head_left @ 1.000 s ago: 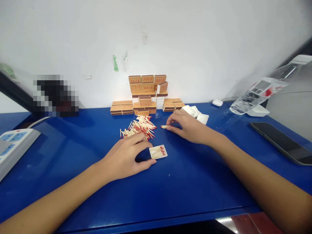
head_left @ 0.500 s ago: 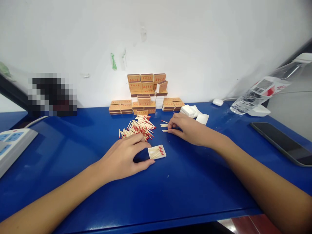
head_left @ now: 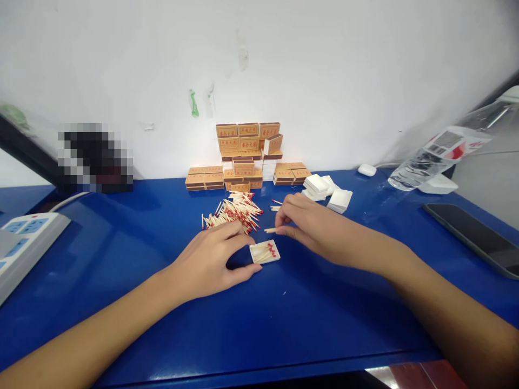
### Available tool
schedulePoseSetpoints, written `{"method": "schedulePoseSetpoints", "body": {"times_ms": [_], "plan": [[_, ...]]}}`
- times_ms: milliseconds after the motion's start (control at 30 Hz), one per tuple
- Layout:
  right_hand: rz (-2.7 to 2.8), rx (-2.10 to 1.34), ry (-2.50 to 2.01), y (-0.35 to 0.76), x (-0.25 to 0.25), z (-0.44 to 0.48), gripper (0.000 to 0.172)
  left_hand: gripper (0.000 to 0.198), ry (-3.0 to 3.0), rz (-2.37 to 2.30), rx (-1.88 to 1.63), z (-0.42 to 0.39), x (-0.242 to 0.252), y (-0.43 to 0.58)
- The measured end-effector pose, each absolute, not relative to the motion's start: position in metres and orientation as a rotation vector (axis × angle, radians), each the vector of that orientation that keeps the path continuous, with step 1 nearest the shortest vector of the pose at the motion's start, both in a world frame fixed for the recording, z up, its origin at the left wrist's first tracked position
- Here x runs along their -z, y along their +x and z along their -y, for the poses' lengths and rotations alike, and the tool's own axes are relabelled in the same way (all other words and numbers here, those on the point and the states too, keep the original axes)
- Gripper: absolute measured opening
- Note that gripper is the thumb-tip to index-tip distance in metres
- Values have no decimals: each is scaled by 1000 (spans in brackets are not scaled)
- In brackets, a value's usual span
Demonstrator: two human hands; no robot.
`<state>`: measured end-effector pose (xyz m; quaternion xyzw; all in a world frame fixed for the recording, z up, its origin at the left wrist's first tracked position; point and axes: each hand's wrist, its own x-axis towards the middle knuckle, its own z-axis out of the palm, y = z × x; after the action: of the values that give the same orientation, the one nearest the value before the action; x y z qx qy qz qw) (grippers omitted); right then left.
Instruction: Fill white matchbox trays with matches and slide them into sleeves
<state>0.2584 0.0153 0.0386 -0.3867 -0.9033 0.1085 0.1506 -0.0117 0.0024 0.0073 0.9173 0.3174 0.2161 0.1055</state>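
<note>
My left hand [head_left: 219, 256] rests on the blue table, its thumb and fingers closed on the left end of a small white matchbox tray [head_left: 253, 258]. Several red-tipped matches lie in the tray, heads toward its right side. Just above and right of the tray, my right hand [head_left: 302, 221] pinches some matches [head_left: 270, 230], their bare ends pointing left and their heads hidden by the fingers. Behind my left hand spreads a loose pile of matches [head_left: 235, 210]. A few other matches [head_left: 276, 208] lie on the table just beyond my right fingers.
Orange matchboxes [head_left: 248, 145] are stacked against the wall. White trays [head_left: 316, 185] lie to their right. Farther right are a white earphone case [head_left: 367, 170], a tilted water bottle [head_left: 430, 156] and a phone [head_left: 472, 235]. A power strip [head_left: 32, 237] sits at the left.
My right hand has come nearer the tray, lifting the pinched matches away from the few on the table. My left hand stays on the tray. The whole view has shifted slightly.
</note>
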Motion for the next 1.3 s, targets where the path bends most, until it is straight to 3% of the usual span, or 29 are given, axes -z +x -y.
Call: {"method": "schedulePoseSetpoints", "body": {"times_ms": [267, 500, 633, 1300], "plan": [[2974, 257, -1043, 223, -31, 15, 18, 25, 2718, -938, -618, -3, -6, -12], [2655, -48, -1081, 247, -41, -4, 20, 25, 2680, -949, -605, -2, -7, -12], [2447, -49, -1287, 271, -35, -31, 15, 27, 2684, -923, -646, -2, -7, -12], [2437, -222, -1346, 277, -10, -58, 14, 27, 2724, -905, -639, -2, -8, -11]]}}
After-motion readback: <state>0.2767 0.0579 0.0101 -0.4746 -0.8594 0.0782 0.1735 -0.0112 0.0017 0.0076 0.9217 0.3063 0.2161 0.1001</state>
